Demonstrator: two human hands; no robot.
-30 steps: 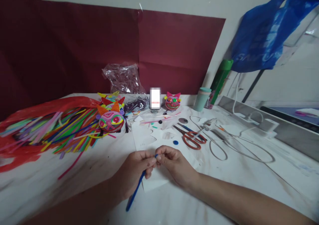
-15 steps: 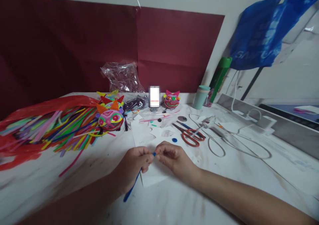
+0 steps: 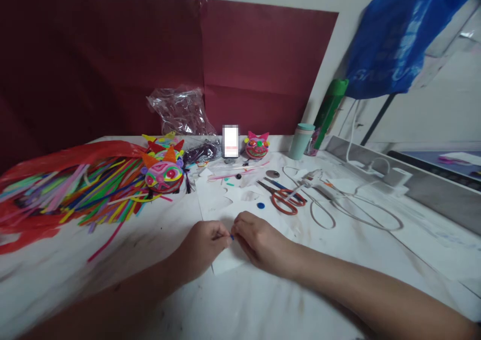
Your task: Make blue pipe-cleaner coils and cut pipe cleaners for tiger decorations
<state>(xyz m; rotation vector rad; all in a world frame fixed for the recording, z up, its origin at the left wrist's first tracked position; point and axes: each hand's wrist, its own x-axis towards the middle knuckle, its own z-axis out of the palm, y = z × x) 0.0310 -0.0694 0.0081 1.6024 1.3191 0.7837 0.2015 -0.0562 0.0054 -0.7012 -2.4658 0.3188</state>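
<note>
My left hand (image 3: 208,242) and my right hand (image 3: 257,239) meet over a white paper sheet (image 3: 221,266), fingertips pinched together. Between them shows a tiny bit of a blue pipe cleaner (image 3: 232,237); the rest is hidden by the fingers. Just beyond my right hand lies a flat blue coiled disc (image 3: 260,205). Orange-handled scissors (image 3: 285,200) rest to its right, with a blue pen-like tool partly under them.
Loose colourful pipe cleaners (image 3: 101,189) spill from a red plastic bag (image 3: 75,152) at left, beside decorated animal heads (image 3: 165,174). Another head (image 3: 257,144) stands at the back, near a phone (image 3: 230,142) and a green cup (image 3: 301,142). White cables (image 3: 376,219) cross the right side.
The blue pipe cleaner's tail, which hung below my left hand, no longer shows. My right hand's fingers have curled further over the blue piece. The view has shifted slightly.
</note>
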